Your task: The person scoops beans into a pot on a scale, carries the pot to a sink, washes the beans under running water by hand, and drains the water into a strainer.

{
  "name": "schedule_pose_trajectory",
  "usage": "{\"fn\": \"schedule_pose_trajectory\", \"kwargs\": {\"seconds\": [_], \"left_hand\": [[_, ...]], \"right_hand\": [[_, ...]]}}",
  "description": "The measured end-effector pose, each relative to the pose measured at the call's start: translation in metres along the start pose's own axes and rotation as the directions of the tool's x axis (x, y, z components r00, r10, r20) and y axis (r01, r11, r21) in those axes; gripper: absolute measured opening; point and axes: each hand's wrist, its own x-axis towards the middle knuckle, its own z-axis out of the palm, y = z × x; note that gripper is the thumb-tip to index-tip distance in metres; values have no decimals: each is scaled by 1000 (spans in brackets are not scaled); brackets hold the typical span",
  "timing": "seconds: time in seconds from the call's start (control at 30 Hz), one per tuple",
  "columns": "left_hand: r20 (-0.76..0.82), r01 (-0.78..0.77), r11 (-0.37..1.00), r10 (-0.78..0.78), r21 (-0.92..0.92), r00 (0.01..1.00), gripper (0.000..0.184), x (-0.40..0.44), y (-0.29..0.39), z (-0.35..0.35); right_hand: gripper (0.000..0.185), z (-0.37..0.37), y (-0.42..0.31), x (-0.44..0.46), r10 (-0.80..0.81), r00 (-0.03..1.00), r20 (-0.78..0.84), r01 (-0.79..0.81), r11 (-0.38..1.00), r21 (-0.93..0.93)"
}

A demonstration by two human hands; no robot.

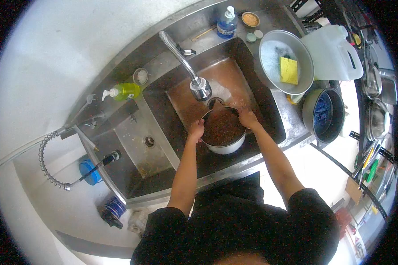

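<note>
- Pouring looks to be under way: the pot tips toward the far side, brown liquid running near the drain.
- Left hand and right hand are closed on opposite sides of the pot's rim; this tilt seems to call for an even, firm grip.
- The pot is over the near part of the right sink basin, its outside pale, its contents dark brown.
- Beyond it hangs the faucet head.

Left arm, right arm extended forward, converging; left grip, right grip closed, slightly apart.
</note>
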Motion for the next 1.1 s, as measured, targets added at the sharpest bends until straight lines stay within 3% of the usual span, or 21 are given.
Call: {"fn": "schedule_pose_trajectory", "kwargs": {"seconds": [0.1,0.23,0.3,0.4,0.57,0.67,0.8,0.87,0.97,1.1], "left_hand": [[-14,-13,1000,13,8,1000,57,5,-3,3],[-17,-41,999,41,3,999,56,13,-11,5],[3,-33,999,33,-5,999,55,9,-6,3],[-18,-18,1000,18,5,1000,55,6,-2,4],[-18,-3,1000,3,29,1000,58,-3,8,1],[-48,-131,991,131,12,990,59,44,-34,18],[-196,-251,950,286,184,938,53,19,-21,17],[-306,-318,905,399,282,864,49,27,-36,27],[-296,-463,848,526,259,798,43,47,-59,36],[-257,-336,902,404,273,878,38,62,-66,41]], "right_hand": [[29,-2,0,4,-9,998,67,12,999,-42],[30,-30,-20,-6,95,986,135,-106,991,79],[31,-13,-9,-2,62,990,130,-60,998,-22],[31,0,-1,-2,-44,998,-40,42,998,-39],[28,-41,-24,-12,76,985,152,-97,985,142],[27,-36,-24,-13,79,995,58,-85,989,121],[27,4,0,-6,63,997,-42,-61,997,50],[27,31,17,1,62,997,-42,-61,998,32],[27,49,23,7,162,987,25,-162,987,-1],[31,39,13,17,207,978,15,-205,975,-84]]}}
